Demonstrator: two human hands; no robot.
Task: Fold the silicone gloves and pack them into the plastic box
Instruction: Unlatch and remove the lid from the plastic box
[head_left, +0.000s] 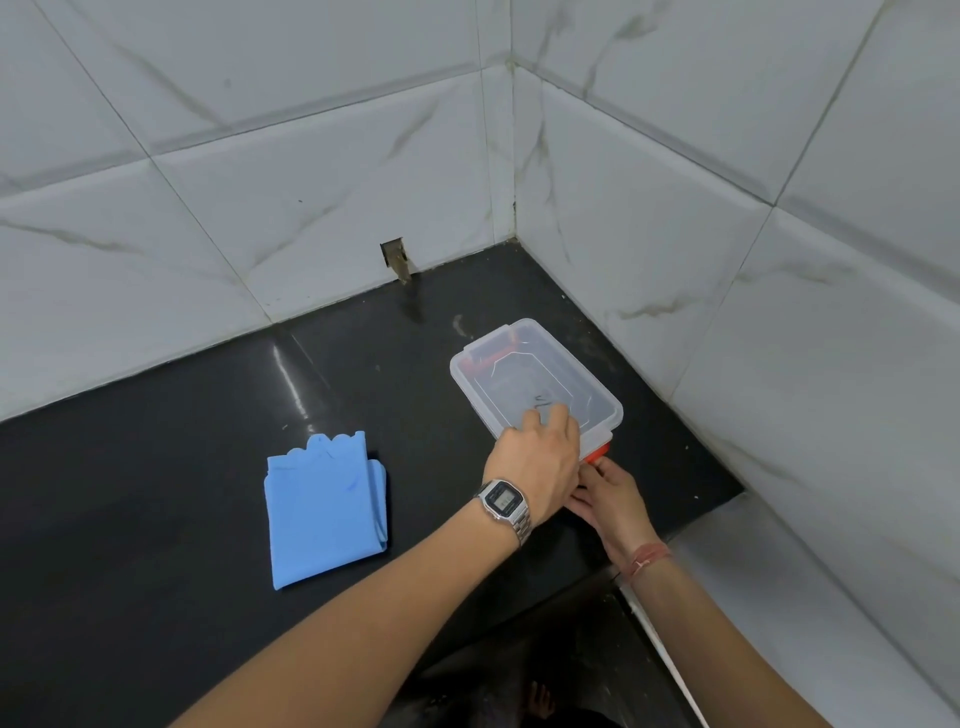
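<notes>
A clear plastic box with its lid on and orange clasps stands on the black counter near the right wall. My left hand, with a watch on its wrist, lies on the near end of the lid, fingers pressed down. My right hand is just below it at the box's near orange clasp, fingers on it. The blue silicone gloves lie folded flat on the counter to the left, apart from both hands.
The black counter runs into a corner of white marbled tiles; the right wall stands close behind the box. A small hole is in the back wall. The counter's front edge is at the lower right.
</notes>
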